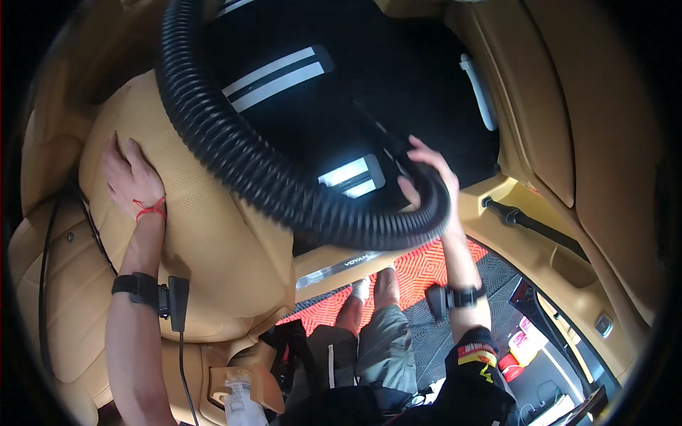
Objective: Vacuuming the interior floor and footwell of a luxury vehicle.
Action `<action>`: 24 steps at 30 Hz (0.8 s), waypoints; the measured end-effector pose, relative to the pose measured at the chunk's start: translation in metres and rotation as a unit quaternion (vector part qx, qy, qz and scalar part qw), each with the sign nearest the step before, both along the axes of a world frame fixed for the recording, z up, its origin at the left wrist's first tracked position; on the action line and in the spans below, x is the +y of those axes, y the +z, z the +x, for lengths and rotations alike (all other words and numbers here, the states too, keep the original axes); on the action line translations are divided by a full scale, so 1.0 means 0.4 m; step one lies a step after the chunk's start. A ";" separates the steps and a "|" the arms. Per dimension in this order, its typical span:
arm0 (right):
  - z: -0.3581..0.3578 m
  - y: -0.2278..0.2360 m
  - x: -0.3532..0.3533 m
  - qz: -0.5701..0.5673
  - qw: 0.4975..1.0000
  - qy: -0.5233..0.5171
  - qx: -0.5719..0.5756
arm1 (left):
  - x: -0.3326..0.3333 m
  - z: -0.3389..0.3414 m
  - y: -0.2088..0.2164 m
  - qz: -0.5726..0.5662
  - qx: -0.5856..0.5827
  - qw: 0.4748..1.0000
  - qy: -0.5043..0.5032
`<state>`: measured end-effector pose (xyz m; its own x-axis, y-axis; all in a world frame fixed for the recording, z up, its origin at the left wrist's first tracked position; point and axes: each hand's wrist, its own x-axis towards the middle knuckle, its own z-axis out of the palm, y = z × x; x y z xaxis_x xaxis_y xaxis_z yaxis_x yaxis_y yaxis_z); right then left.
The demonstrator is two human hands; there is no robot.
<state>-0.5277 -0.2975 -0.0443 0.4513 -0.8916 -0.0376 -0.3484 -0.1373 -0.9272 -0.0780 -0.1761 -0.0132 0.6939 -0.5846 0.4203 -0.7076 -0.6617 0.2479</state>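
My left hand [135, 177] lies flat on the tan leather car seat [206, 241], fingers stretched out. On the right, my right hand [439, 170] is wrapped around the end of a black ribbed vacuum hose [234, 138]. A slim dark nozzle [372, 119] points from that hand toward the far left, over the black floor mat [405, 64]. From the hand the hose loops left across the seat's edge and up out of the picture. The bend of the hose hides part of my right palm.
A tan door panel [611, 177] with a dark pull handle [533, 224] stands open at the right. Below the metal-trimmed door sill [337, 268] lie red floor tiles [419, 284]. A clear plastic bottle [241, 401] is at the lower left; pale strips cross the mat.
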 end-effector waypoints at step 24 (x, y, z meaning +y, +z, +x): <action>0.088 0.071 -0.241 -0.007 0.991 0.025 0.135 | -0.007 0.021 0.013 -0.007 0.003 1.000 0.027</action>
